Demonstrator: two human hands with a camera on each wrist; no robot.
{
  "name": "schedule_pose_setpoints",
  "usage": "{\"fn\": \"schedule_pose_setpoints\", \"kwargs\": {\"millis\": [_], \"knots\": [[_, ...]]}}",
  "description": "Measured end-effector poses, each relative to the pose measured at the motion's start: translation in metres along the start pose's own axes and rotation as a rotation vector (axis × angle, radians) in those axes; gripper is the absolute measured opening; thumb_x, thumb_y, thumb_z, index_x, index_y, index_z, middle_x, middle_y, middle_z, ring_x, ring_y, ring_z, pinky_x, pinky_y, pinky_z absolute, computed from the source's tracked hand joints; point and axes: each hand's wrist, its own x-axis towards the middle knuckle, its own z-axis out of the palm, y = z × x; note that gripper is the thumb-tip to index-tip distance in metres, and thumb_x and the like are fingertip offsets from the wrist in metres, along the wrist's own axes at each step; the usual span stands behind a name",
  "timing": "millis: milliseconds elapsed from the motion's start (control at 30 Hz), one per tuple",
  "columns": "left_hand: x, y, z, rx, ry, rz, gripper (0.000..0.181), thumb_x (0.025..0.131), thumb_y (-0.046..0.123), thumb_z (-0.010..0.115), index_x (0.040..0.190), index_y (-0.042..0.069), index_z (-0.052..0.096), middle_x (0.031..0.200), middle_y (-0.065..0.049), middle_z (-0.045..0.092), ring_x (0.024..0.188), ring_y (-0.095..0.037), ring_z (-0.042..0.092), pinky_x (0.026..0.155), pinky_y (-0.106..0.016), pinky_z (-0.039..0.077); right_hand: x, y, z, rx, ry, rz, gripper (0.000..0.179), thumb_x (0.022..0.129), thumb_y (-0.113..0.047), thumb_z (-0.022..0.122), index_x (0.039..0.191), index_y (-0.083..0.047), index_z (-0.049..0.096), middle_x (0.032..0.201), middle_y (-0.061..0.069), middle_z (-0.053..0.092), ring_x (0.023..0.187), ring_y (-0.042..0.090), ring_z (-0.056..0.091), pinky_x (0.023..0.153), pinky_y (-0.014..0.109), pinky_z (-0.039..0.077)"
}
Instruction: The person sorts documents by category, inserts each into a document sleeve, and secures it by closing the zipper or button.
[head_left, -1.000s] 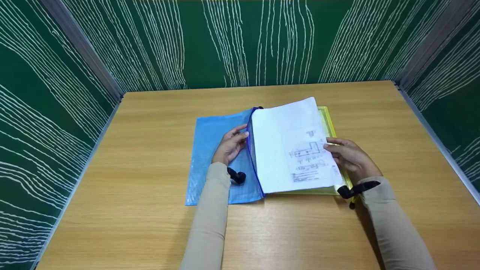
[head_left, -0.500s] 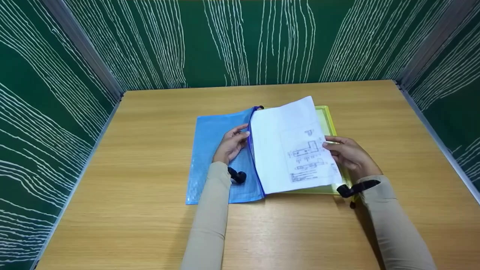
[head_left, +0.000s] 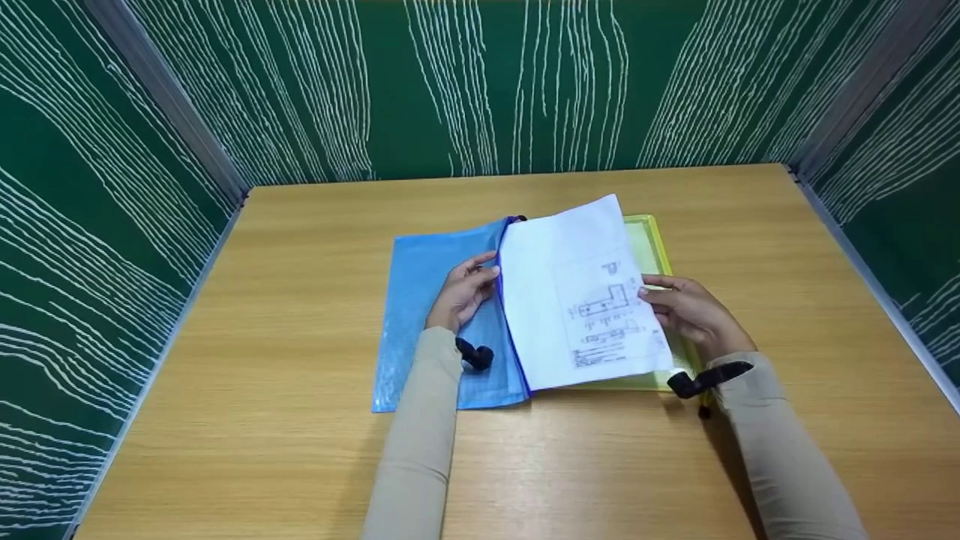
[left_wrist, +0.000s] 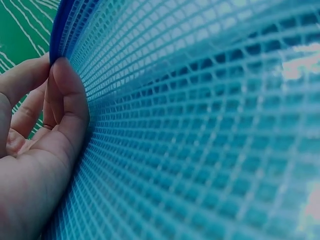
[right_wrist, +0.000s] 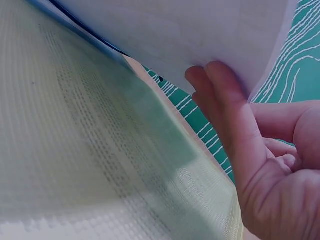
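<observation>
A blue mesh zip pouch [head_left: 412, 300] lies at the middle of the table, its dark blue zip edge lifted. My left hand [head_left: 461, 292] pinches that edge between thumb and fingers, as the left wrist view shows with the mesh [left_wrist: 200, 150] close up. From the pouch's opening a white printed paper [head_left: 555, 300] extends to the right, its left edge hidden inside. At the paper's right edge, my right hand [head_left: 694, 311] grips it between thumb and fingers. Below the raised paper lies a yellow mesh zip pouch [head_left: 643, 244], also visible in the right wrist view [right_wrist: 125, 150].
The wooden table [head_left: 300, 262] spreads around the pouches. Green panels with white wavy lines [head_left: 420, 90] stand at the back and both sides, joined by grey posts [head_left: 169, 97]. A black zip end [head_left: 704, 412] sits by the yellow pouch's near right corner.
The paper has slid slightly left, deeper into the blue pouch's opening, and my right hand has shifted left with it. More of the yellow pouch shows. My left hand stays put.
</observation>
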Motion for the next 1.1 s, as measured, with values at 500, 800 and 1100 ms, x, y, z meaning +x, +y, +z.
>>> {"fn": "schedule_pose_setpoints", "kwargs": {"millis": [500, 800, 1100], "knots": [[-0.003, -0.001, 0.0, 0.031, 0.0, -0.023, 0.04, 0.091, 0.005, 0.064, 0.131, 0.009, 0.058, 0.092, -0.004, 0.058, 0.078, -0.013, 0.058, 0.072, -0.025, 0.05, 0.002, 0.005, 0.006, -0.014, -0.041, -0.005, 0.028, 0.097, -0.001, 0.051, 0.124, -0.007, 0.046, 0.092, 0.003, 0.073, 0.081, 0.014, 0.072, 0.069, 0.022, 0.057], [-0.003, 0.001, 0.002, 0.033, 0.011, -0.032, 0.04, 0.09, 0.006, 0.065, 0.13, 0.01, 0.06, 0.092, -0.003, 0.056, 0.075, -0.011, 0.057, 0.073, -0.025, 0.051, 0.004, 0.002, 0.01, -0.029, -0.045, 0.011, 0.024, 0.097, -0.001, 0.052, 0.12, -0.008, 0.051, 0.093, 0.005, 0.073, 0.082, 0.016, 0.072, 0.07, 0.024, 0.058], [-0.002, 0.004, 0.008, 0.047, 0.02, -0.045, 0.04, 0.089, 0.006, 0.066, 0.129, 0.011, 0.061, 0.095, -0.003, 0.057, 0.079, -0.012, 0.059, 0.076, -0.025, 0.052, 0.004, 0.0, 0.015, -0.051, -0.027, 0.019, 0.025, 0.096, -0.003, 0.054, 0.121, -0.007, 0.053, 0.093, 0.006, 0.074, 0.08, 0.016, 0.072, 0.068, 0.023, 0.058]]}}
